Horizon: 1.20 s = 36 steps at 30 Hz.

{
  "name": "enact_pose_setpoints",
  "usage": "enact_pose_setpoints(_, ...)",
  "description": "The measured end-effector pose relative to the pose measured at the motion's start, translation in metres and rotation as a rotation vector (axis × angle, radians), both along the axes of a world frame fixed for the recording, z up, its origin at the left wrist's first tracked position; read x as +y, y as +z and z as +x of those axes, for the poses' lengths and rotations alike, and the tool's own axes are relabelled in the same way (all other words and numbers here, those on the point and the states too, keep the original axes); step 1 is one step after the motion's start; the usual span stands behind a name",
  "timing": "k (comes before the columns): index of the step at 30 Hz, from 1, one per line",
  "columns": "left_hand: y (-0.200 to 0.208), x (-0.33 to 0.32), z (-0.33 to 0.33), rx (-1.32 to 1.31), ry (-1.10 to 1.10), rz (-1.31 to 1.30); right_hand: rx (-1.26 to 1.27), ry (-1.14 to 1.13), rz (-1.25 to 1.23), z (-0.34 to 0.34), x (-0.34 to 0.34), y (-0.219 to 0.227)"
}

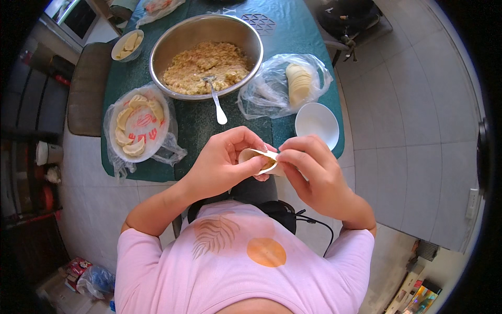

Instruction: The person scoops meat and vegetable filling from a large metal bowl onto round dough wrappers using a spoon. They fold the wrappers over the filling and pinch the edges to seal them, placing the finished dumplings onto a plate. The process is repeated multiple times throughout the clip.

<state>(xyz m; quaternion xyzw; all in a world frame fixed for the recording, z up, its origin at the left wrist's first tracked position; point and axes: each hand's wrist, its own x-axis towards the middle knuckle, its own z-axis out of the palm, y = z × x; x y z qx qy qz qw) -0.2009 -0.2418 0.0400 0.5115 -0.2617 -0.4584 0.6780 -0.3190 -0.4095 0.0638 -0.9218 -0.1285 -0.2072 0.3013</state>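
Between my two hands is a dumpling (pixel 269 166), its pale round wrapper folded over with some filling showing inside. My left hand (pixel 230 154) cradles it, thumb in front and fingers behind. With thumb and fingertips, my right hand (pixel 312 165) pinches the wrapper's right edge. Beyond my hands, a large steel bowl (pixel 155 65) holds minced filling (pixel 206 65), and a spoon (pixel 217 102) rests in it with the handle over the rim. A plastic-covered plate (pixel 144 121) on the left carries several folded dumplings (pixel 134 148).
A stack of round wrappers (pixel 299 86) lies on a clear plastic bag (pixel 266 94) at the right. Nearer me stands a white bowl (pixel 317 125) by the table's right edge. A small bowl of dumplings (pixel 128 47) sits far left on the green-covered table (pixel 201 136). A brown chair (pixel 91 89) adjoins the left side.
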Motion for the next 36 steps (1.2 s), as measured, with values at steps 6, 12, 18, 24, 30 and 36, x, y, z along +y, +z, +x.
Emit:
enact_pose_setpoints(6, -0.002, 0.0, 0.002, -0.015, -0.041, -0.022, 0.048, 0.083, -0.118, 0.004, -0.001, 0.016)
enact_pose_setpoints(12, 0.001, 0.001, 0.006, 0.032, -0.076, 0.009, -0.02, 0.093, -0.124, 0.005, -0.001, 0.011)
enact_pose_setpoints(18, 0.002, 0.004, 0.012, 0.02, -0.174, 0.002, -0.017, 0.037, -0.017, 0.004, 0.002, 0.005)
enact_pose_setpoints(24, -0.028, 0.003, 0.002, 0.103, -0.024, -0.276, -0.06, -0.055, 0.145, 0.015, 0.009, -0.007)
enact_pose_setpoints(30, -0.036, 0.02, -0.002, 0.253, 0.061, -0.193, -0.004, -0.022, 0.232, 0.038, 0.024, -0.027)
enact_pose_setpoints(36, -0.033, 0.053, 0.018, 0.275, 0.111, -0.047, 0.084, -0.07, 0.159, 0.081, 0.029, -0.022)
